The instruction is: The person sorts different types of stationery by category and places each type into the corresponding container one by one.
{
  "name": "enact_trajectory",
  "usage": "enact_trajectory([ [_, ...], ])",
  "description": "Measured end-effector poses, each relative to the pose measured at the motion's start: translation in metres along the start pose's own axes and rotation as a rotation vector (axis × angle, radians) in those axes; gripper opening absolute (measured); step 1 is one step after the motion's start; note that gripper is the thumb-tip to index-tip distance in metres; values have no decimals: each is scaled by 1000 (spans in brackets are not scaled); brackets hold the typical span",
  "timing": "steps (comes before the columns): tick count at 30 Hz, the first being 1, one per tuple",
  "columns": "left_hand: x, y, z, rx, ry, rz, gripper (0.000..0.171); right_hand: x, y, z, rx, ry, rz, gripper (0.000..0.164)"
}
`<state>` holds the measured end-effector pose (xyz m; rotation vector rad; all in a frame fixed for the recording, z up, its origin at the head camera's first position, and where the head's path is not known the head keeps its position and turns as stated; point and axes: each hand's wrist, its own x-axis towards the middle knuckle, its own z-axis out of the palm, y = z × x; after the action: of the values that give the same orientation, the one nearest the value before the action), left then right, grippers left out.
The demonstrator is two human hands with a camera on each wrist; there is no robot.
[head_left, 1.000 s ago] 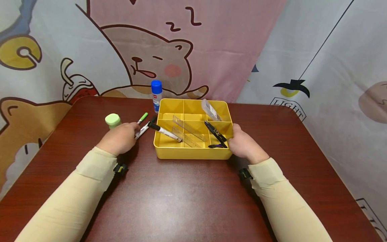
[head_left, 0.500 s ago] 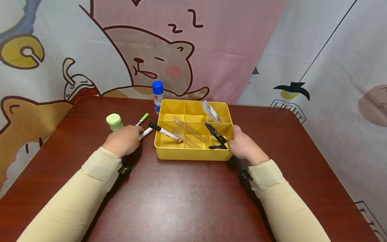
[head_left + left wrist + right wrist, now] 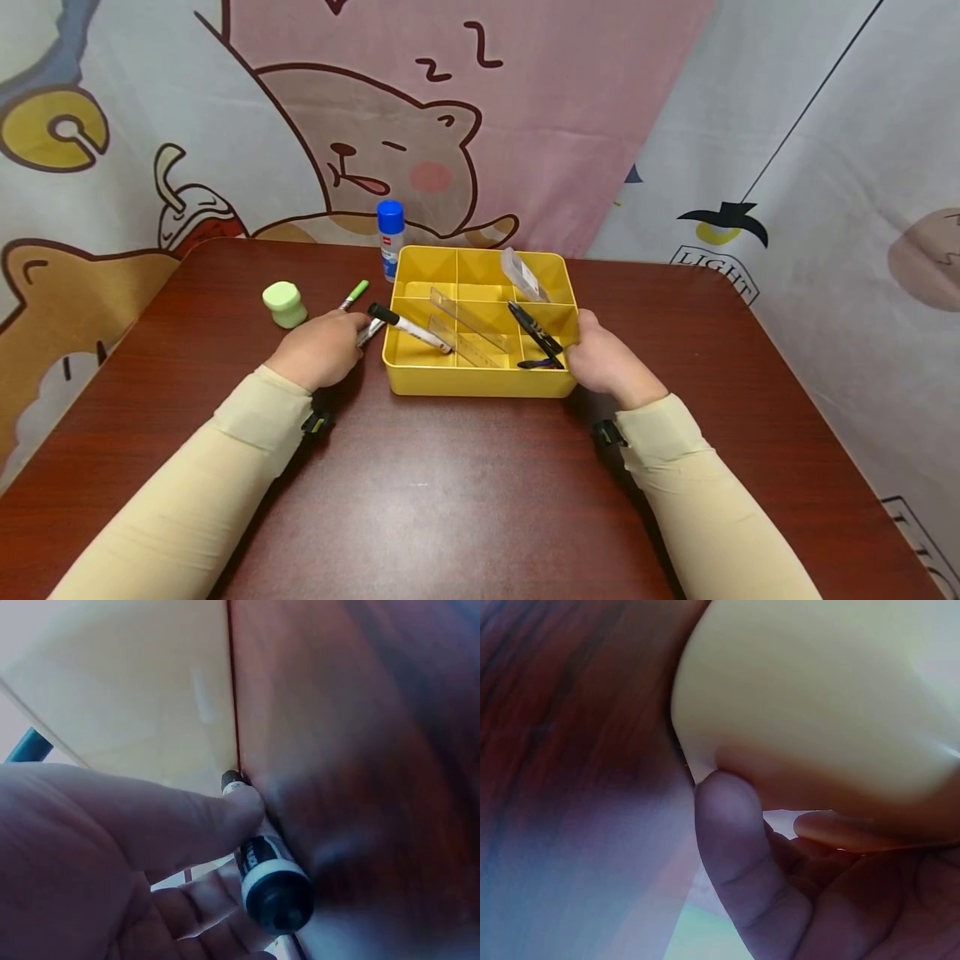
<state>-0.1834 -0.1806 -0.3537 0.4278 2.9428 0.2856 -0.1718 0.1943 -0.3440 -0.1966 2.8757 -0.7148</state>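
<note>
Left hand (image 3: 318, 350) pinching a marker (image 3: 261, 851) left of centre, right hand (image 3: 600, 358) gripping the yellow tray (image 3: 483, 382) mid-frame. Worktop (image 3: 480, 467) is dark reddish wood-grain, kinda shiny toward the bottom middle, and cartoon fabric (image 3: 585, 108) fills the top, sleepy bear (image 3: 382, 121) upper middle, LIGHT print (image 3: 712, 261) off to the right.

Dark-red table (image 3: 480, 517) — cartoon-print cloth (image 3: 555, 125) behind.

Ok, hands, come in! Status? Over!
Left hand: pinching a marker beside the yellow tray. Right hand: holding the tray's right side. In the way, maybe: another marker, its black cap jutting past the tray's left side.
</note>
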Motion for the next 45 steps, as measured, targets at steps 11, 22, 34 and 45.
enact_trajectory([
  [11, 6, 1, 6, -20, -1, -11, 37, 1, 1, 0, 6, -10, 19, 52],
  [22, 5, -2, 3, -46, -2, -60, 26, 0, 1, -2, -2, -15, 26, 51],
  [34, 2, -3, -5, -152, 79, -134, 36, -2, -1, -1, -4, -10, 6, 50],
  [45, -4, 2, -16, -260, 237, -176, 33, -1, -2, -2, 1, -27, 22, 52],
])
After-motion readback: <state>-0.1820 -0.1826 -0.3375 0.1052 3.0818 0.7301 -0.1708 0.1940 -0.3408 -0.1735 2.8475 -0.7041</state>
